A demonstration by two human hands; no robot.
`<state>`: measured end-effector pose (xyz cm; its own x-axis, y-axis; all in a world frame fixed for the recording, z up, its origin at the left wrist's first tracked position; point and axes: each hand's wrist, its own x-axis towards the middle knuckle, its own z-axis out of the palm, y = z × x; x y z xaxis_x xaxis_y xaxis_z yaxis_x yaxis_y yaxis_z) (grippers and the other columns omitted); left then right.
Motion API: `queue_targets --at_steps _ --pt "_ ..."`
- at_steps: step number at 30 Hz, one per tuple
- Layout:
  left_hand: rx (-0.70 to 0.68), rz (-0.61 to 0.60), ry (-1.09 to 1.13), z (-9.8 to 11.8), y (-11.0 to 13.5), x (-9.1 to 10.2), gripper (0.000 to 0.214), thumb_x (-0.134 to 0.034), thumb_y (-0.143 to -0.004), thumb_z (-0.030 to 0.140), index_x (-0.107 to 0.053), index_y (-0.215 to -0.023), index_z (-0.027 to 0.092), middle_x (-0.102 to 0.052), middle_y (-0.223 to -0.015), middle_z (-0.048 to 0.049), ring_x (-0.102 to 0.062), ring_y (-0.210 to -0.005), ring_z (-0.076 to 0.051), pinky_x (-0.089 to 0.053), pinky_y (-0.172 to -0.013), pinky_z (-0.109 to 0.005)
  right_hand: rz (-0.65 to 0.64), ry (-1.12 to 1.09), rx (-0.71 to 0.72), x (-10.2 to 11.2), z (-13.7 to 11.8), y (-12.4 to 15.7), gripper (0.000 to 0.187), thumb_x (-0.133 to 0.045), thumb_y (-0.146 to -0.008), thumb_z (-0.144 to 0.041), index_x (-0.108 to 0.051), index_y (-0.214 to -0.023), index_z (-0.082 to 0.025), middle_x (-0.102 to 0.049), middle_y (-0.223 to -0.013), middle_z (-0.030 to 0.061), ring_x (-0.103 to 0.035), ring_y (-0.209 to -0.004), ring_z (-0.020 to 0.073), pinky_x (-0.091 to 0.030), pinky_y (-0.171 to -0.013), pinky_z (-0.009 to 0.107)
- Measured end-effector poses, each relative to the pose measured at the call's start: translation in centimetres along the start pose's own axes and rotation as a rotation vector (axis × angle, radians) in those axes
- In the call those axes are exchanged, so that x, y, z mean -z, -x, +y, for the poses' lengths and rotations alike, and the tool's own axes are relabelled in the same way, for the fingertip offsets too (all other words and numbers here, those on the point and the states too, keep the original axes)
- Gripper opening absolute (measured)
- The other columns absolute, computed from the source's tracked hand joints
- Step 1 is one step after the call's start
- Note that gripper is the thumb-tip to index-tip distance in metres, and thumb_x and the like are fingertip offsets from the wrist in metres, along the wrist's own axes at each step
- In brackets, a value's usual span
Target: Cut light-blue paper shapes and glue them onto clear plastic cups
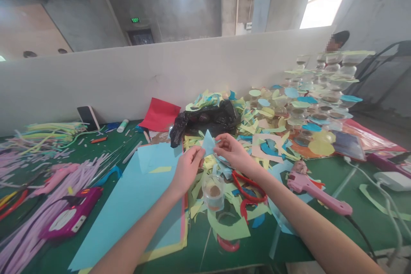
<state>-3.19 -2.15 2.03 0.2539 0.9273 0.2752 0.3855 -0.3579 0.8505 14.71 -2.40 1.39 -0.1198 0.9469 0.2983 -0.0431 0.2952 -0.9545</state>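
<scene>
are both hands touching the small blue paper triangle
Touching. The head view shows the left hand and the right hand each pinching an edge of the blue paper triangle between thumb and fingertips, with no gap showing.

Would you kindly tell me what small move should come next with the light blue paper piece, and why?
Probably lower the small light blue paper piece onto the clear plastic cup just beneath: the left hand and right hand pinch it above that open cup, and cups farther back carry paper covers.
</scene>
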Motion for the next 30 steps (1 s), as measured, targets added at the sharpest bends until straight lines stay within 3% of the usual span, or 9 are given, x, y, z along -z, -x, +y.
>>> queue_targets --at_steps 8,12,17,21,26,30 --pt "-0.007 0.014 -0.069 -0.3 0.1 0.0 0.035 -0.044 -0.095 0.044 -0.043 -0.069 0.021 -0.042 -0.058 0.0048 -0.042 -0.056 -0.012 -0.036 -0.055 -0.022 0.008 0.126 -0.088 -0.4 -0.2 0.1 0.038 -0.061 -0.081 -0.04 -0.056 -0.113 -0.019 -0.058 -0.079 -0.0011 -0.055 -0.074 0.0156 -0.042 -0.066 0.029" --pt "0.01 0.013 -0.007 -0.7 0.2 0.1 0.035 -0.045 -0.094 0.048 -0.045 -0.071 0.021 -0.04 -0.057 0.0053 -0.041 -0.056 -0.012 -0.035 -0.053 -0.022 -0.084 0.218 -0.118 0.0 -0.4 0.3 0.032 -0.056 -0.085 -0.049 -0.063 -0.09 -0.019 -0.059 -0.077 -0.0007 -0.05 -0.069 0.0141 -0.037 -0.063 0.028" --pt "0.018 -0.016 0.057 -0.2 0.4 -0.1 0.035 -0.047 -0.093 0.046 -0.042 -0.069 0.021 -0.037 -0.056 0.0055 -0.04 -0.054 -0.011 -0.034 -0.052 -0.022 -0.102 0.293 -0.119 0.1 -0.4 0.3 0.034 -0.055 -0.086 -0.049 -0.056 -0.07 -0.019 -0.051 -0.065 -0.0044 -0.041 -0.059 0.0109 -0.031 -0.058 0.026" --pt "0.011 -0.01 0.067 -0.1 0.4 -0.1 0.033 -0.048 -0.093 0.045 -0.044 -0.07 0.021 -0.037 -0.056 0.0056 -0.041 -0.054 -0.011 -0.035 -0.051 -0.021 -0.074 0.298 -0.135 0.0 -0.6 0.3 0.034 -0.056 -0.085 -0.047 -0.057 -0.066 -0.019 -0.048 -0.06 -0.0051 -0.036 -0.054 0.0101 -0.029 -0.054 0.026" --pt "0.016 -0.044 0.116 -0.5 0.1 0.0 0.031 -0.052 -0.09 0.048 -0.048 -0.075 0.021 -0.039 -0.057 0.0062 -0.044 -0.053 -0.011 -0.04 -0.053 -0.023 -0.055 0.31 -0.133 -0.2 -1.0 0.5 0.035 -0.057 -0.085 -0.048 -0.059 -0.065 -0.019 -0.055 -0.063 -0.0026 -0.04 -0.056 0.0113 -0.031 -0.054 0.026" --pt "0.032 -0.104 0.105 -0.4 -0.1 0.2 0.03 -0.06 -0.083 0.048 -0.056 -0.089 0.019 -0.055 -0.064 0.0039 -0.055 -0.061 -0.015 -0.045 -0.061 -0.026 -0.071 0.319 -0.118 -0.4 -1.4 0.6 0.032 -0.058 -0.084 -0.045 -0.061 -0.066 -0.019 -0.059 -0.066 -0.0004 -0.047 -0.061 0.0138 -0.035 -0.059 0.027"
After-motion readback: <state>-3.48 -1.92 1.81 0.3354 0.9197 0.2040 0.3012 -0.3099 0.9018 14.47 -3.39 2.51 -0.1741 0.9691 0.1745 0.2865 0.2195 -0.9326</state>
